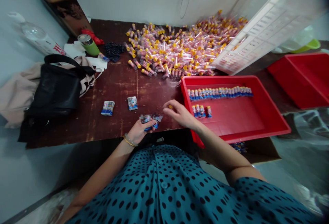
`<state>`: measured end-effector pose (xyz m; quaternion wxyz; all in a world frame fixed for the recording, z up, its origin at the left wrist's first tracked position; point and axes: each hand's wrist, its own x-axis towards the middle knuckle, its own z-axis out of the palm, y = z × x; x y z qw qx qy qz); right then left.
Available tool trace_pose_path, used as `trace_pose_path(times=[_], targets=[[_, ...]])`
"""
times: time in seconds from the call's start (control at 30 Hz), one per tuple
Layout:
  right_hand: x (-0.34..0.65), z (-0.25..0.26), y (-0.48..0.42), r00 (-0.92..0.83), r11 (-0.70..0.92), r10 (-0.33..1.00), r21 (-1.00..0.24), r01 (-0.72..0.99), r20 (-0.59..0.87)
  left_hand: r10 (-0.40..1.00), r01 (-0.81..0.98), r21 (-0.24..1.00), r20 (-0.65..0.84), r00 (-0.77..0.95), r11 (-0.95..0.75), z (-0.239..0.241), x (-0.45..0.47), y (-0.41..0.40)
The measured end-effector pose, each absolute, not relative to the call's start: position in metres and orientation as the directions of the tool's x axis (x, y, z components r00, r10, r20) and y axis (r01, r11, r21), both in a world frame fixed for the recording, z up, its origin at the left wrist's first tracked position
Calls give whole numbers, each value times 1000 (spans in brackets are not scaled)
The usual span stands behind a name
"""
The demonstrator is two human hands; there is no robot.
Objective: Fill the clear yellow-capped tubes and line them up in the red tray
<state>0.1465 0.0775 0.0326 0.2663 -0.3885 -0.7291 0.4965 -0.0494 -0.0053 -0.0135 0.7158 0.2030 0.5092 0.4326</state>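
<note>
My left hand [138, 130] is closed on a fanned bunch of small printed plastic sleeves [145, 118], blue and white, above the table's front edge. To its right, my right hand [178, 114] has its fingers curled around a small tube; only the yellow cap [170, 106] shows between them. Two stacks of similar sleeves lie on the table, one stack [107, 108] further left and another stack [132, 103] just beyond my left hand. In the red tray [239, 121] on the right, sleeved tubes [218, 93] form a long row, with a shorter row [199, 111] nearer me.
A big heap of yellow-capped clear tubes [177, 51] covers the back of the dark table [77, 128]. A white slatted basket [257, 28] leans behind the tray. A black bag [61, 87], a green flask [88, 45] and a bottle [38, 35] are at left. Another red tray [303, 76] is far right.
</note>
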Motion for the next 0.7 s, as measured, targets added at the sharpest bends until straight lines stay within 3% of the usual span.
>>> trace_pose_path(times=[0.13,0.3,0.43,0.57,0.7], targets=[[133,18,63,-630,262,777,-909,325,-1,863,-345,797,-496,95,496,-11,-44,-5],[144,17,74,-495,185,869,-927,328,-1,869,-363,804,-494,31,470,-8,-43,-4],[167,30,90,-493,99,869,-961,259,-43,859,-395,783,-510,33,480,-8,-48,-3],[172,39,91,-458,-100,881,-992,72,-122,883,-359,821,-470,16,443,-12,-48,-2],[156,40,87,-447,-268,879,-947,-176,-166,910,-309,863,-415,14,399,-15,-43,-2]])
